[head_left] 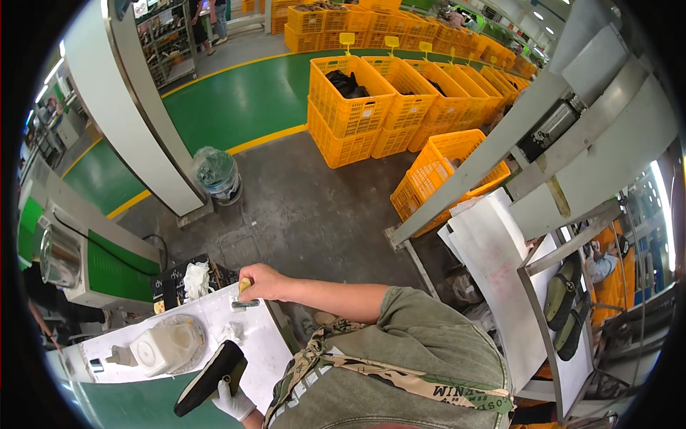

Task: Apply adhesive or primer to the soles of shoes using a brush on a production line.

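Note:
My left hand [234, 401], in a white glove, grips a dark slip-on shoe [211, 377] with a pale line along its sole. The shoe is tilted over the near edge of the white table [283, 343]. My bare right hand [263, 282] is closed around the wooden handle of a small hammer [245, 304], its metal head just above the table's far right corner. Between the hands lies a crumpled white wad [231, 332]. Left of it a whitish plastic container [166, 348] rests on its side on the table.
A black box [168, 287] with white crumpled paper stands beyond the table. Farther off are a lined bucket [217, 176], a white pillar [143, 107] and rows of yellow crates [350, 107]. At right, a rack [572, 357] bears dark shoes [562, 294]. A green-and-white machine [118, 261] stands left.

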Motion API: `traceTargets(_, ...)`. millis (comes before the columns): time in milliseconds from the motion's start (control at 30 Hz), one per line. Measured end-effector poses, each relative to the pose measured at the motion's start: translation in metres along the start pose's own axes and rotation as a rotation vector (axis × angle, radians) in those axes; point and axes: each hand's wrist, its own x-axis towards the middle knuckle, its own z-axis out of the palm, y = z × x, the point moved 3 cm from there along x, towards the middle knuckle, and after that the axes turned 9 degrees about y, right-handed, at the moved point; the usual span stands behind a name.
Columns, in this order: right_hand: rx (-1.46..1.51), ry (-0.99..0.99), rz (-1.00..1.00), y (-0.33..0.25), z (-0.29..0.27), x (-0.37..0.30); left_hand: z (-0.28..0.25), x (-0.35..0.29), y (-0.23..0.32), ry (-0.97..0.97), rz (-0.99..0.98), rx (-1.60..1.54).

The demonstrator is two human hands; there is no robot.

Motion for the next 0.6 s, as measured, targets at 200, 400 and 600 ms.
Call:
traceTargets(200, -0.007, 0.011, -0.027, -0.012, -0.01, 0.001, 0.026, 0.001, 0.008, -0.028, 0.089, 0.069)
traceTargets(400, -0.061, -0.011, -0.074, -0.012, 0.01, -0.016, 0.018, -0.03, 0.029, 0.045, 0.191, 0.119)
traceTargets(600, -0.019, -0.06, -0.044, -0.035, 0.045, -0.062, 0.001, -0.074, 0.059, 0.199, 0.328, 0.432)
